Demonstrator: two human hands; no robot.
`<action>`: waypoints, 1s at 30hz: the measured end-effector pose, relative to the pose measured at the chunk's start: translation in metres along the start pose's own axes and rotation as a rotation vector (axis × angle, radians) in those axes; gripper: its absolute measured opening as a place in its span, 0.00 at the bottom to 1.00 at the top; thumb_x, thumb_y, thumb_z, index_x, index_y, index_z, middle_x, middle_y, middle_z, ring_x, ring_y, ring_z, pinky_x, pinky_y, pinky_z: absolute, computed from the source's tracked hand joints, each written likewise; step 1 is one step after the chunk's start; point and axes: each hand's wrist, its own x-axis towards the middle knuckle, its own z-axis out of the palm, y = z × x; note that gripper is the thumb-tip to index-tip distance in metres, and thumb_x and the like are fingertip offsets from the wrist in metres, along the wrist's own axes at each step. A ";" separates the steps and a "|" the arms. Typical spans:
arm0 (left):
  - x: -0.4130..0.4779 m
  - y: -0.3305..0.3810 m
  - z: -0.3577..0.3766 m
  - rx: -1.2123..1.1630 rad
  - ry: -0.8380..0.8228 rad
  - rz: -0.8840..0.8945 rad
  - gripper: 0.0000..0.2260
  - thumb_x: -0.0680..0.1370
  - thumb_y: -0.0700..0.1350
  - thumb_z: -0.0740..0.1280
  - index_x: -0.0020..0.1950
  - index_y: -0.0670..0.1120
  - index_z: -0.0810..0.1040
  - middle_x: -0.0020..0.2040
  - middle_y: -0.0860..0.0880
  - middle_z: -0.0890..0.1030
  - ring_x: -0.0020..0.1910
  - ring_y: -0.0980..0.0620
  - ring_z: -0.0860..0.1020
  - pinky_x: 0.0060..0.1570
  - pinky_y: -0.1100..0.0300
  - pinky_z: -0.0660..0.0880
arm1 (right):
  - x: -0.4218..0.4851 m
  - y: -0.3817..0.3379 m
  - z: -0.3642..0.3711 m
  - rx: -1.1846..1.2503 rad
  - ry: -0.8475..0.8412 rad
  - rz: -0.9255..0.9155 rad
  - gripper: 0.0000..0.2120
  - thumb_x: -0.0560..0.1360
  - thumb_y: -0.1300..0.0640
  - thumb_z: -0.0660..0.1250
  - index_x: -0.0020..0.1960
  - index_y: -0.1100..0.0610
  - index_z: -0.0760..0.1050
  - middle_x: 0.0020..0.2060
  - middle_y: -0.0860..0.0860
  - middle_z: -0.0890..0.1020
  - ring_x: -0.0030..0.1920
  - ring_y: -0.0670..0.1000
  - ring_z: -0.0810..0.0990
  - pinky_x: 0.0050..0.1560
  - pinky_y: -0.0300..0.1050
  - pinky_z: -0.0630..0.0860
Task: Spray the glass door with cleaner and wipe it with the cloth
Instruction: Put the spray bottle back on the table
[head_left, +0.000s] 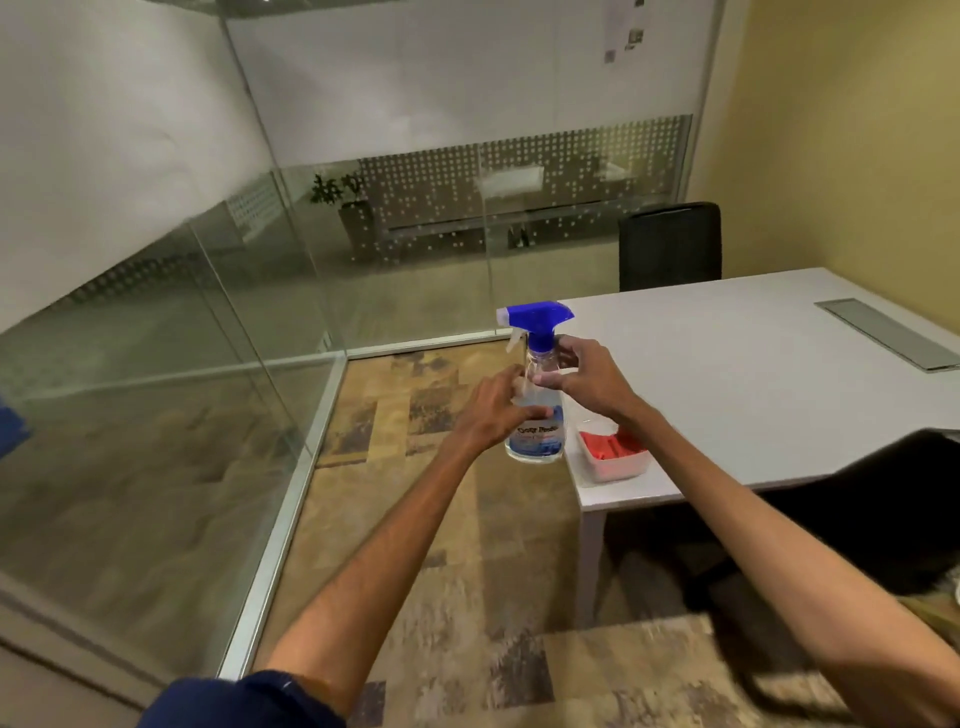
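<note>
A clear spray bottle with a blue trigger head and a pale blue label is held upright in the air, just off the left corner of the white table. My left hand grips its body from the left, fingers curled round it. My right hand holds the neck just under the blue head, thumb and fingers round it. Glass panels with a frosted upper band and dotted strip stand to the left and ahead. A blue thing shows at the far left edge; what it is I cannot tell.
A white tray with red contents sits on the table's near left corner. A black chair stands behind the table, another dark chair at its near side. Patterned carpet covers the floor between glass and table.
</note>
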 end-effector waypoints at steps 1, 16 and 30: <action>0.006 0.006 0.007 -0.007 -0.024 0.015 0.29 0.71 0.55 0.76 0.67 0.45 0.73 0.61 0.43 0.82 0.55 0.45 0.82 0.47 0.54 0.80 | 0.001 0.007 -0.009 -0.003 0.008 0.005 0.21 0.72 0.60 0.76 0.63 0.62 0.77 0.54 0.56 0.85 0.52 0.52 0.83 0.56 0.43 0.79; 0.141 0.041 0.121 -0.059 -0.212 0.041 0.29 0.71 0.57 0.76 0.66 0.45 0.76 0.59 0.44 0.83 0.56 0.47 0.81 0.54 0.50 0.81 | 0.059 0.125 -0.107 -0.048 0.090 0.152 0.21 0.74 0.60 0.74 0.65 0.62 0.76 0.59 0.58 0.83 0.56 0.55 0.82 0.58 0.45 0.76; 0.276 0.031 0.212 -0.128 -0.301 0.003 0.23 0.73 0.45 0.76 0.66 0.43 0.75 0.61 0.41 0.82 0.60 0.42 0.80 0.59 0.45 0.78 | 0.143 0.237 -0.159 0.005 0.106 0.190 0.21 0.75 0.63 0.72 0.66 0.63 0.75 0.59 0.57 0.83 0.55 0.52 0.82 0.59 0.46 0.77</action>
